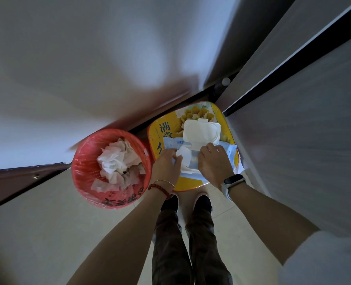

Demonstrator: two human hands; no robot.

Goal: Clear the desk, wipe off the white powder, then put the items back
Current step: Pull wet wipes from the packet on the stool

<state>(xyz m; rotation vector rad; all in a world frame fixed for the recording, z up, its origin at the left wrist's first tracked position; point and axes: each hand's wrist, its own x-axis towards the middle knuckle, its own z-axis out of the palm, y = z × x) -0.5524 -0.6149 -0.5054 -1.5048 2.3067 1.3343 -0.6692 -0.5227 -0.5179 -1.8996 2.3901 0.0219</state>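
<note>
A blue pack of wet wipes (229, 150) lies on a yellow printed box (167, 128) on the floor, its white flip lid (201, 130) standing open. My left hand (166, 163) pinches a white wipe (183, 154) at the pack's opening. My right hand (214, 161) presses down on the pack beside the opening, fingers curved over it. The desk is not in view.
A red waste bin (110, 167) lined with plastic and full of crumpled white tissues stands left of the box. A white wall rises behind, grey cabinet panels (293, 120) to the right. My feet (188, 202) stand on pale floor tiles just below the box.
</note>
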